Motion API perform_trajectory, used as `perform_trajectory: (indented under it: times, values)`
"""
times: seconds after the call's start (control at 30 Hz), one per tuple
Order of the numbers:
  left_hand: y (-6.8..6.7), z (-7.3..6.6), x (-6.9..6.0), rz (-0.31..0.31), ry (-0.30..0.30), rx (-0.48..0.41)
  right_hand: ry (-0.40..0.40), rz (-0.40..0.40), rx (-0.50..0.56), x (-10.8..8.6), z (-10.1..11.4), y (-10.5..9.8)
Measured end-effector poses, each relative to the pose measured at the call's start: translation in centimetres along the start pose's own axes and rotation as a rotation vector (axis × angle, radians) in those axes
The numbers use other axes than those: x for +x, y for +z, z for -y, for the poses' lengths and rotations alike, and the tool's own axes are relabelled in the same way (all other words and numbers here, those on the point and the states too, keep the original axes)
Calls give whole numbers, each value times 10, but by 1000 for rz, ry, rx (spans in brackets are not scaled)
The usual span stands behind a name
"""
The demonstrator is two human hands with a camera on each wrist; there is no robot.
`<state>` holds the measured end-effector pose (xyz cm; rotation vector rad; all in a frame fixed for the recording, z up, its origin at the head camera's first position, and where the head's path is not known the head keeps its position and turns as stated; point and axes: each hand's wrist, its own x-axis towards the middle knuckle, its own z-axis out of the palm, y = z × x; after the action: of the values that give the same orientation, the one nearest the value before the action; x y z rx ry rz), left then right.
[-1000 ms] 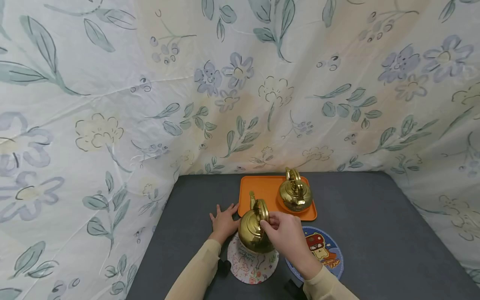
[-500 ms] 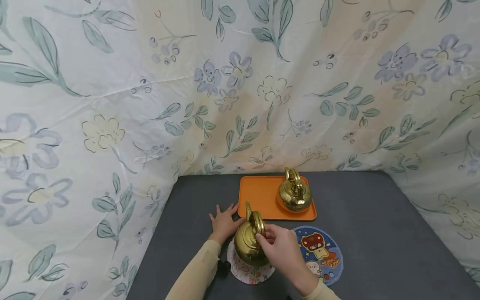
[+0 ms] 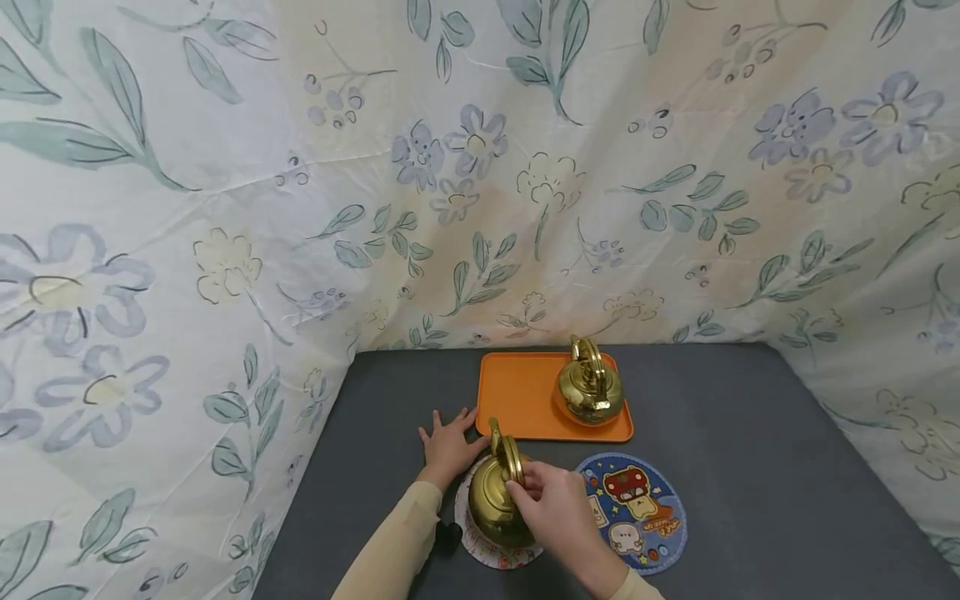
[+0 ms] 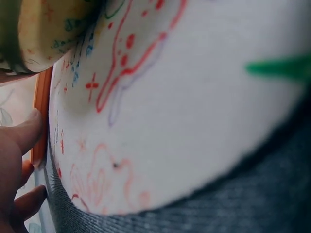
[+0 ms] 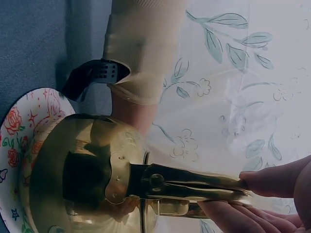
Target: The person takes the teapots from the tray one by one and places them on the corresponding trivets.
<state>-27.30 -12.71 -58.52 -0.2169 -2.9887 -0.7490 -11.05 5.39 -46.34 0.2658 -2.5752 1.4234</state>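
Observation:
My right hand (image 3: 558,508) pinches the upright handle (image 5: 194,187) of a shiny brass kettle (image 3: 497,504) between thumb and fingers. Beneath the kettle is a round white mat (image 4: 204,126) with coloured drawings; whether its base touches the mat I cannot tell. My left hand (image 3: 447,450) lies with spread fingers on the dark tabletop, left of the kettle, its fingertips by the corner of an orange tray (image 3: 517,387). A second brass kettle (image 3: 591,390) stands on the right part of that tray. In the left wrist view, only part of the left hand (image 4: 17,165) shows.
A round blue mat (image 3: 637,517) with cartoon figures lies to the right of my right hand. Floral cloth (image 3: 480,208) hangs behind and beside the dark table (image 3: 750,467). A black wrist device (image 5: 97,73) shows at the left sleeve.
My right hand has brought the kettle nearer to me and slightly left, over the white mat, away from the tray's edge. My left hand and the second kettle have stayed in place.

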Motion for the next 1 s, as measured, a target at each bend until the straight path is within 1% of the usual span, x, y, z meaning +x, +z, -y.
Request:
perform_trajectory:
  times: [0.1,0.23,0.37,0.47,0.63,0.73,0.8,0.87,1.0]
  values:
    - [0,-1,0,-4,3,3,10,-2,-2,-2,0,1]
    - [-1,-2,-1,-6,6,10,19,-34,-12,-6,-1,3]
    - [-1,-3,0,-8,5,6,18,-58,7,-9,-3,5]
    - [-1,-3,1,-3,0,10,10,-60,20,-9,-5,5]
    - [1,0,2,6,-6,25,24,-43,44,-7,-8,2]
    - [2,1,2,9,-6,28,21,-74,35,-5,-8,-2]
    - [2,1,2,13,-7,32,-4,-116,11,-3,-9,-8]
    - [1,1,2,14,-8,28,-38,-151,-35,1,-11,-14]
    - [0,0,1,17,-10,28,-131,-226,-200,11,-19,-27]
